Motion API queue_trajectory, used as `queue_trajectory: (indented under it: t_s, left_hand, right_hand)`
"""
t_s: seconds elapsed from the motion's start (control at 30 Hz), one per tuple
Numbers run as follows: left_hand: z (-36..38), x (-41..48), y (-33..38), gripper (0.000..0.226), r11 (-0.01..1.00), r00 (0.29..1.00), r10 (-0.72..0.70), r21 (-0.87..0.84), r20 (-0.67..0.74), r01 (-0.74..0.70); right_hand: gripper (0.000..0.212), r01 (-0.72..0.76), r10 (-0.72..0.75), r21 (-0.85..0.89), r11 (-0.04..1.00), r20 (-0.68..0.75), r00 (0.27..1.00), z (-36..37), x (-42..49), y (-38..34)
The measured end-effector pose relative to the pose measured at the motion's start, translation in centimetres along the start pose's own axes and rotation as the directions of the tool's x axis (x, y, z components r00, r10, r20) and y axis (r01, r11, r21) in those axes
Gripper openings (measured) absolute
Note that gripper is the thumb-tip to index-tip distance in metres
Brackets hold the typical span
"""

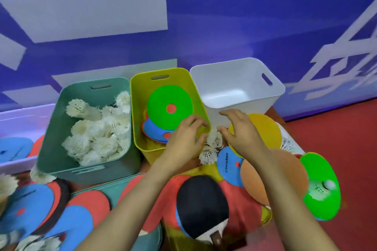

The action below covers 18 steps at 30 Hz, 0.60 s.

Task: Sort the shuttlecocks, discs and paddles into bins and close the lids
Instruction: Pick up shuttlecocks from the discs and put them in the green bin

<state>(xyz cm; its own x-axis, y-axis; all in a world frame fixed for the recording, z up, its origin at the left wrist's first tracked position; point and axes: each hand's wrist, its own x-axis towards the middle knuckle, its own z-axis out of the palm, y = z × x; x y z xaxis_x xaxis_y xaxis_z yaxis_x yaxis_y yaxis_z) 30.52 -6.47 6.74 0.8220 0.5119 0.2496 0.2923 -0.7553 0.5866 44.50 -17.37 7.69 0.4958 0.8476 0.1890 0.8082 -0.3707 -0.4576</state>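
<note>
Faintly, blue disc [228, 159], blurred print, perhaps letters

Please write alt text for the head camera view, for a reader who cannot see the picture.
Two bare hands, left hand and right hand, reach toward loose shuttlecocks lying in front of a yellow-green bin holding discs and a white bin. A teal bin at the left is full of shuttlecocks; paddles and discs lie scattered in front.

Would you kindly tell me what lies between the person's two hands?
In the head view, a small cluster of white shuttlecocks lies between the left hand and the right hand, beside the yellow bin's near corner.
</note>
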Motion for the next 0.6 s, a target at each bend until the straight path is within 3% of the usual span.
queue_trajectory:
  t_s: [0.13,0.27,0.33,0.47,0.6]
  left_hand:
    - [6.9,1.8,2.9,0.027,0.996,0.982,-0.035,0.09,0.186,0.018]
    - [12.0,2.0,3.1,0.032,0.949,0.922,-0.259,0.254,0.289,0.187]
    - [13.3,1.4,2.7,0.037,0.912,0.889,-0.346,0.327,0.299,0.246]
    - [14.1,1.1,2.3,0.048,0.889,0.868,-0.388,0.376,0.311,0.263]
    - [15.0,1.0,1.3,0.051,0.846,0.841,-0.437,0.463,0.318,0.265]
  right_hand:
    - [0.042,-0.118,0.118,-0.007,0.993,0.08,0.99,-1.0,-1.5,7.4]
    - [0.043,-0.156,0.152,-0.006,0.988,0.262,0.953,0.6,-1.6,11.9]
    - [0.042,-0.136,0.124,0.015,0.991,0.331,0.936,2.2,-1.3,12.8]
    - [0.045,-0.104,0.063,0.066,0.992,0.457,0.887,5.8,0.2,12.9]
    - [0.061,0.039,-0.088,0.109,0.993,0.483,0.871,9.0,1.7,12.5]
